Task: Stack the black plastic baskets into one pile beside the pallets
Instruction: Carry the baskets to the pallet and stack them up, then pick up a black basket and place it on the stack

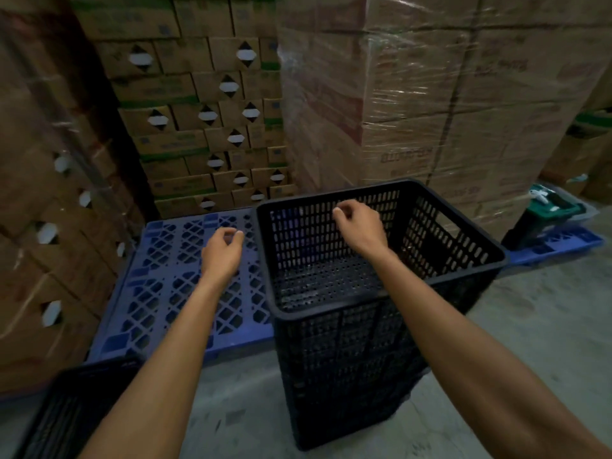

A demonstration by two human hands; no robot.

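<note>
A tall pile of black perforated plastic baskets (347, 359) stands on the concrete floor, right of the blue pallet (172, 293). The top basket is empty and sits level. My right hand (359, 226) hovers over its inside, fingers loosely curled, holding nothing. My left hand (222, 251) hangs above the pallet just left of the pile's rim, fingers also curled and empty. Another black basket (66, 409) lies at the bottom left corner, partly cut off by the frame.
Stacked cardboard boxes (205, 127) rise behind the pallet and along the left side (39, 226). A shrink-wrapped pallet load (430, 94) stands behind the pile. At the right, a green and grey bin (556, 210) sits on a second blue pallet (569, 243).
</note>
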